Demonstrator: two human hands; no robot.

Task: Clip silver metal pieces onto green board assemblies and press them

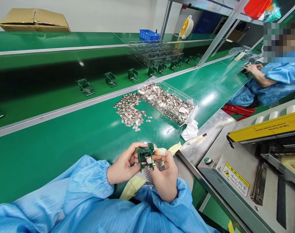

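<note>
A dark green plastic frame [145,156] is held up in front of my body, between both hands. My left hand [124,164] grips its left side with thumb and fingers. On the other side, my right hand [164,173] has its fingers closed at the frame's right edge; white and yellowish coverings wrap some fingertips. Whether a small part is pinched there is too small to tell. Beneath the hands lies a sheet with rows of small metal pieces [146,176], edged by yellow tape. Beyond them, a loose pile of small metal parts [130,111] rests on the green table.
A clear tray [168,103] of metal parts stands beyond my hands. Similar green frames [85,87] line the conveyor belt. At right are a white cloth [189,130], a marker [197,139] and a grey machine [234,171]. A person in blue [274,77] works farther right.
</note>
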